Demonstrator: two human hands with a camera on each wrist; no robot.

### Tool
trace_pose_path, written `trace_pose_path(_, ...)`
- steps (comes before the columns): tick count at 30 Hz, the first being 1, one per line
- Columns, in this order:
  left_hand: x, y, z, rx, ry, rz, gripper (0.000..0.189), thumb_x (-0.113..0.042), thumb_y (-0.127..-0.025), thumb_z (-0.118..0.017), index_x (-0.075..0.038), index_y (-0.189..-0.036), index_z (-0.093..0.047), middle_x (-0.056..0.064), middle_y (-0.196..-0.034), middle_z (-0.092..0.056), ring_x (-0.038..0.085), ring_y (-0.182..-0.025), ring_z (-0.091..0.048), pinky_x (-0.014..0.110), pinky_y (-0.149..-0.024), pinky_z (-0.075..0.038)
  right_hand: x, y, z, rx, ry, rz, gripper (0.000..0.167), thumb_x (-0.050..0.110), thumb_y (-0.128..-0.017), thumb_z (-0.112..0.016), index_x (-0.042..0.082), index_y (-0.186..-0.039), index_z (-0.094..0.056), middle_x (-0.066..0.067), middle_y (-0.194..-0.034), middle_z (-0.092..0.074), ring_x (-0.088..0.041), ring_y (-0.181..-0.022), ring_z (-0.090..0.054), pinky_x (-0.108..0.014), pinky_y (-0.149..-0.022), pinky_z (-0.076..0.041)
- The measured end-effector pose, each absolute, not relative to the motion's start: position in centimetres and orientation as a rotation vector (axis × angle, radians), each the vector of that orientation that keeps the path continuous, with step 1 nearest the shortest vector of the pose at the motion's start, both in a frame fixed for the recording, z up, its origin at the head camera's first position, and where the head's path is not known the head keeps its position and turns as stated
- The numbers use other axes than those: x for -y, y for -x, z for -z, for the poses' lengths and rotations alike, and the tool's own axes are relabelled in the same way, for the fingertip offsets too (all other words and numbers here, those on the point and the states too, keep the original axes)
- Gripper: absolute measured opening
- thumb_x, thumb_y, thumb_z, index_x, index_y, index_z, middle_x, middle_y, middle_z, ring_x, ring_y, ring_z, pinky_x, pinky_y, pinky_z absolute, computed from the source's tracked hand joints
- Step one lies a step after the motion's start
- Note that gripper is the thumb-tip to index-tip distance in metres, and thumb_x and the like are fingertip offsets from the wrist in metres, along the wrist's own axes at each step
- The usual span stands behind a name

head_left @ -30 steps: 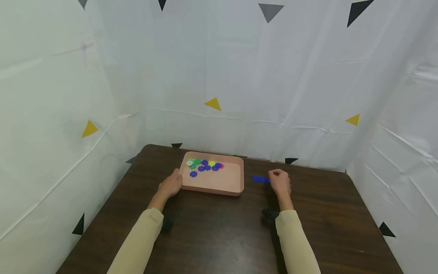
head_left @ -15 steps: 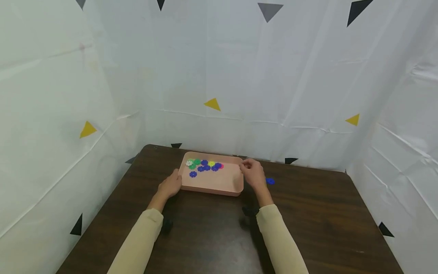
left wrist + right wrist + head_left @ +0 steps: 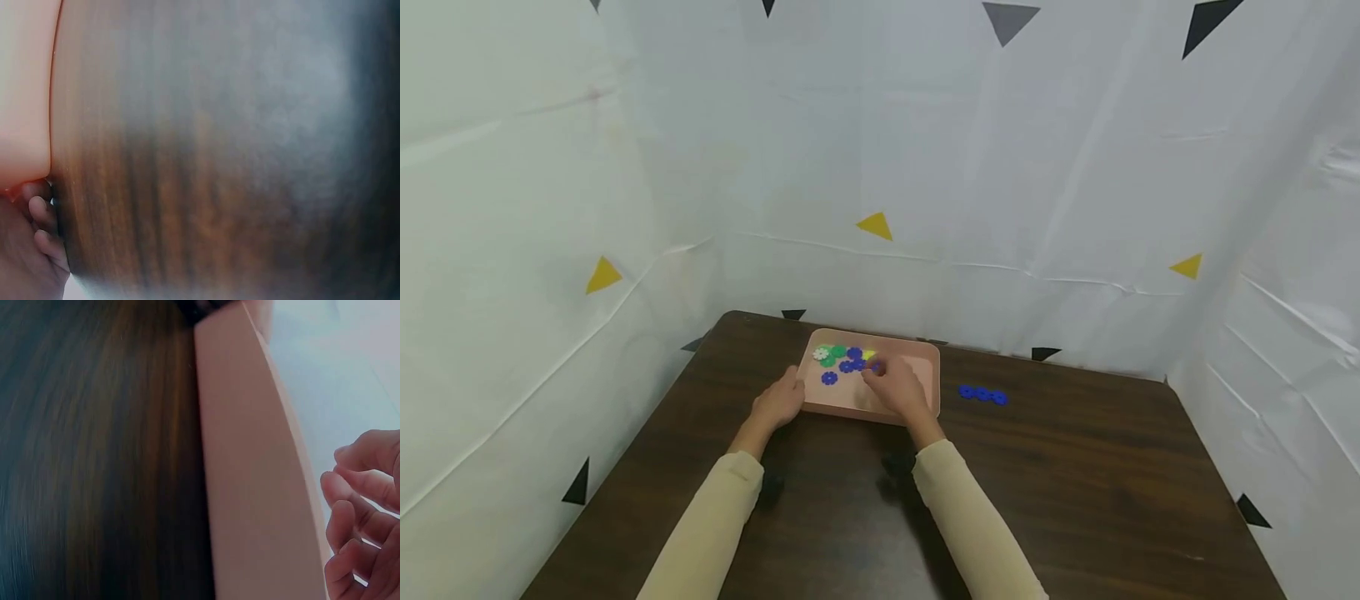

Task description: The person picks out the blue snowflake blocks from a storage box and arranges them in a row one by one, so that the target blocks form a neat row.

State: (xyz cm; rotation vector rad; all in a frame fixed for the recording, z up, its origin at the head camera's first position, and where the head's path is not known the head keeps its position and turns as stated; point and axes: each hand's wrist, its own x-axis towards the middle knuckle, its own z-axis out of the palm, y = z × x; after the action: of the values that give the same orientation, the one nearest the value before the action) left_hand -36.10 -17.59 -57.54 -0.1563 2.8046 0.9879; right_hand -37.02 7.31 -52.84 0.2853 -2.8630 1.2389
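My left hand (image 3: 778,398) grips the left edge of a shallow pink tray (image 3: 850,412); in the left wrist view its curled fingers (image 3: 45,215) lie against the tray's corner. Flower-shaped plastic pieces lie inside, among them blue (image 3: 829,378), green (image 3: 838,352), white (image 3: 822,354) and yellow (image 3: 868,355). Over the tray's right half, my right hand (image 3: 898,387) reaches toward the yellow and blue pieces and covers some. The right wrist view shows its fingers (image 3: 340,525) loosely bent, with nothing visible between them. Three blue flower pieces (image 3: 982,394) sit in a row right of the tray.
A dark brown wooden table (image 3: 1075,483) carries everything. White sheeting (image 3: 1000,167) with grey, black and yellow triangles closes off the back and both sides. The tray stands near the table's back edge.
My right hand has left the row of blue pieces and moved left over the tray, uncovering the whole row. My left hand stays on the tray's edge. The view has shifted slightly.
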Motion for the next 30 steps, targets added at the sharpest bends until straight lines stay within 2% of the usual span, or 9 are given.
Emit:
trace_pose_path(6, 16.9, 36.2, 57.6, -2.817, 0.138, -0.967, 0.057, -0.037, -0.115, -0.024, -0.007, -0.163, -0.03, 0.024, -0.155, -0.055, 0.042, -0.125, -0.06, 0.067, -0.113, -0.04, -5.3, 37.3, 53.5, 2.95, -0.253, -1.215, 0.036, 0.033, -0.103, -0.071, 0.013, -0.133, -0.072, -0.01, -0.123, -0.075, -0.028, -0.107, -0.069, -0.052, -0.097, -0.055)
trace_pose_path(12, 16.6, 36.0, 57.6, -2.832, 0.124, -0.947, 0.053, -0.035, -0.115, -0.027, -0.006, -0.159, -0.035, 0.024, -0.15, -0.058, 0.042, -0.118, -0.062, 0.066, -0.109, -0.043, -3.7, 37.1, 54.5, 3.01, -0.153, -1.215, 0.039, 0.035, -0.103, -0.071, 0.017, -0.137, -0.069, -0.009, -0.125, -0.075, -0.028, -0.104, -0.07, -0.052, -0.093, -0.056)
trace_pose_path(15, 16.7, 35.9, 57.6, -2.826, 0.132, -0.947, 0.054, -0.035, -0.114, -0.027, -0.007, -0.16, -0.035, 0.024, -0.152, -0.057, 0.042, -0.122, -0.062, 0.067, -0.111, -0.042, -3.1, 37.1, 54.6, 3.033, -0.103, -1.198, 0.042, 0.036, -0.102, -0.071, 0.017, -0.139, -0.068, -0.008, -0.127, -0.076, -0.028, -0.104, -0.07, -0.052, -0.092, -0.057)
trace_pose_path(24, 17.1, 35.8, 57.7, -2.823, 0.11, -0.954, 0.055, -0.035, -0.114, -0.026, -0.006, -0.16, -0.034, 0.025, -0.154, -0.055, 0.045, -0.129, -0.061, 0.069, -0.111, -0.041, -1.3, 37.2, 55.0, 3.073, -0.034, -1.159, 0.051, 0.037, -0.099, -0.073, 0.018, -0.145, -0.065, -0.006, -0.137, -0.073, -0.033, -0.119, -0.068, -0.06, -0.106, -0.051)
trace_pose_path(30, 18.0, 35.4, 57.7, -2.827, 0.108, -0.941, 0.051, -0.035, -0.114, -0.026, -0.008, -0.155, -0.037, 0.022, -0.143, -0.06, 0.041, -0.119, -0.061, 0.067, -0.106, -0.042, 0.1, 37.3, 55.5, 3.108, -0.106, -1.057, 0.052, 0.038, -0.098, -0.075, 0.017, -0.144, -0.065, -0.006, -0.137, -0.073, -0.031, -0.122, -0.069, -0.059, -0.107, -0.052)
